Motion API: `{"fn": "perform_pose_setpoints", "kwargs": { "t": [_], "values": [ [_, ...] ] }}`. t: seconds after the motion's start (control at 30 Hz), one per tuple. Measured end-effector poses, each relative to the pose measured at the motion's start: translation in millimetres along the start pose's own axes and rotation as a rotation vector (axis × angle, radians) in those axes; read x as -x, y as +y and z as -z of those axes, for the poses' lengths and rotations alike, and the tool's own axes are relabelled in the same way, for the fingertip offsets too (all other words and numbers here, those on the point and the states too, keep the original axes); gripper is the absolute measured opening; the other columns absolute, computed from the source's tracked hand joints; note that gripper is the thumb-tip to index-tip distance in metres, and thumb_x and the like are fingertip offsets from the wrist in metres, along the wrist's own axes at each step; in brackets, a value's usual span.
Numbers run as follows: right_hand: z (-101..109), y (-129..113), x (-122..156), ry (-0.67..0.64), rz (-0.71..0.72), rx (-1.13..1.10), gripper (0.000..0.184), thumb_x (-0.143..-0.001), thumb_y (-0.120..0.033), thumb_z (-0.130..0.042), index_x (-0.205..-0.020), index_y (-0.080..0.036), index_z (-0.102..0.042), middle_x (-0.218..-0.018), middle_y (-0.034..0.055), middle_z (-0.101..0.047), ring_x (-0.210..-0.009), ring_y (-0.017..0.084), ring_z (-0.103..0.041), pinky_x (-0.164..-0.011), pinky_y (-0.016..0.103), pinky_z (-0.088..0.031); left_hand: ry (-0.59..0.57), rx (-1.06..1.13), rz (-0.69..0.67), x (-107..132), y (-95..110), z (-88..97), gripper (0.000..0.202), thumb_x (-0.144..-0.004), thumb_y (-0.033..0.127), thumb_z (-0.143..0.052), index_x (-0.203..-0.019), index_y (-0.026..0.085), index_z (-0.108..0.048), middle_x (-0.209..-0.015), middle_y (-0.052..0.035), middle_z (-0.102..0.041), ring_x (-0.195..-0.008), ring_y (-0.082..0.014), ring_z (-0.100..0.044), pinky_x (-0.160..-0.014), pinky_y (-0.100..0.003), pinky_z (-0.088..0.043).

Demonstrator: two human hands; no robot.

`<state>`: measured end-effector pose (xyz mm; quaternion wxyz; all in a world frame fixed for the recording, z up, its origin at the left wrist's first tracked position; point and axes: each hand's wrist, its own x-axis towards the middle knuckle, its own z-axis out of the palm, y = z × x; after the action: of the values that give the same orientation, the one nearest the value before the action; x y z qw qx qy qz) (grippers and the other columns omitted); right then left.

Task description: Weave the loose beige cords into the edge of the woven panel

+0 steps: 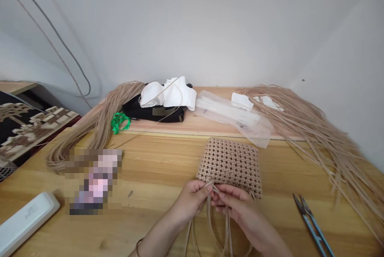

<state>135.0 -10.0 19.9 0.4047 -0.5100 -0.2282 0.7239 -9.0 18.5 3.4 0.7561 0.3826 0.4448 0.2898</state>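
Note:
A tan woven piece (231, 163) with an open, knotted pattern stands on the wooden table in front of me. At its near edge, my left hand (193, 201) pinches tan cords (209, 213) between thumb and fingers. My right hand (235, 205) grips crossing cords close beside it, its fingers curled under the edge. Several loose cord ends hang from the woven piece down between and below my hands. The exact crossing of the cords is partly hidden by my fingertips.
Blue-handled thread snips (312, 225) lie at right. Long cord bundles spread at the left (102, 119) and right (312, 129). Behind are a black bag (156, 114) with white paper, a clear plastic bag (237, 117) and green ribbon (120, 122). A white case (28, 221) lies front left.

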Motion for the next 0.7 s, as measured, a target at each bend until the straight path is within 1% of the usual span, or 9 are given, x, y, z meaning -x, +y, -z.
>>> {"fn": "perform_pose_setpoints", "kwargs": {
  "t": [0.07,0.17,0.23,0.3,0.4,0.47,0.57,0.7],
  "values": [
    [0,-2,3,0.015,-0.001,0.032,0.030,-0.059,-0.036,-0.075,-0.082,-0.016,-0.071,-0.079,0.0064,-0.069,-0.076,0.017,-0.063,-0.071,0.027,-0.047,-0.006,0.003,-0.016,0,1,-0.3,0.047,-0.061,0.058,-0.062,-0.060,0.013,-0.052,-0.031,0.0113,-0.030,-0.029,-0.0021,-0.016,-0.036,-0.022,-0.006],
    [-2,-3,4,0.113,0.072,0.131,0.035,-0.059,-0.043,-0.074,-0.082,-0.016,-0.071,-0.077,0.0074,-0.070,-0.080,0.022,-0.064,-0.077,0.032,-0.047,-0.007,0.013,-0.023,0,1,0.6,0.048,-0.059,0.059,-0.063,-0.061,0.013,-0.052,-0.031,0.0114,-0.030,-0.029,-0.0026,-0.017,-0.035,-0.022,-0.006],
    [-6,-5,4,0.177,0.154,0.252,0.036,-0.060,-0.047,-0.070,-0.080,-0.016,-0.071,-0.075,0.0072,-0.070,-0.083,0.024,-0.063,-0.079,0.033,-0.045,-0.025,0.020,-0.021,-1,1,1.9,0.048,-0.058,0.060,-0.063,-0.062,0.014,-0.052,-0.031,0.0117,-0.029,-0.029,-0.0032,-0.017,-0.035,-0.023,-0.006],
    [-10,-9,4,0.166,0.199,0.438,0.035,-0.064,-0.048,-0.066,-0.079,-0.016,-0.070,-0.078,0.0072,-0.070,-0.086,0.025,-0.062,-0.080,0.032,-0.044,-0.042,0.008,-0.029,-1,1,3.2,0.047,-0.058,0.061,-0.062,-0.059,0.016,-0.049,-0.031,0.0117,-0.027,-0.030,-0.0039,-0.016,-0.034,-0.023,-0.007],
    [-16,-15,0,0.137,0.191,0.747,0.039,-0.071,-0.051,-0.055,-0.079,-0.016,-0.069,-0.078,0.0067,-0.070,-0.082,0.024,-0.062,-0.073,0.030,-0.044,-0.039,-0.029,-0.059,-2,-1,3.8,0.046,-0.061,0.060,-0.059,-0.053,0.018,-0.042,-0.034,0.0110,-0.025,-0.032,-0.0043,-0.016,-0.036,-0.023,-0.007],
    [-19,-15,-4,0.188,0.168,0.884,0.045,-0.076,-0.054,-0.045,-0.077,-0.015,-0.068,-0.072,0.0063,-0.068,-0.075,0.024,-0.062,-0.065,0.029,-0.043,-0.016,-0.061,-0.092,-3,-2,2.7,0.047,-0.064,0.058,-0.057,-0.050,0.018,-0.038,-0.036,0.0104,-0.024,-0.036,-0.0042,-0.016,-0.038,-0.023,-0.008],
    [-26,-8,-11,0.260,0.157,0.969,0.050,-0.080,-0.055,-0.036,-0.069,-0.015,-0.065,-0.063,0.0068,-0.066,-0.067,0.023,-0.061,-0.057,0.028,-0.041,0.022,-0.114,-0.152,-5,-6,-0.1,0.046,-0.067,0.054,-0.055,-0.047,0.018,-0.035,-0.042,0.0084,-0.025,-0.042,-0.0048,-0.019,-0.042,-0.022,-0.012],
    [-34,5,-21,0.334,0.172,1.043,0.048,-0.082,-0.050,-0.034,-0.072,-0.015,-0.064,-0.069,0.0122,-0.066,-0.071,0.026,-0.061,-0.060,0.031,-0.040,0.046,-0.144,-0.206,-9,-10,-2.7,0.040,-0.071,0.050,-0.047,-0.050,0.016,-0.040,-0.049,0.0054,-0.031,-0.049,-0.0073,-0.026,-0.046,-0.022,-0.019]
  ]
}}
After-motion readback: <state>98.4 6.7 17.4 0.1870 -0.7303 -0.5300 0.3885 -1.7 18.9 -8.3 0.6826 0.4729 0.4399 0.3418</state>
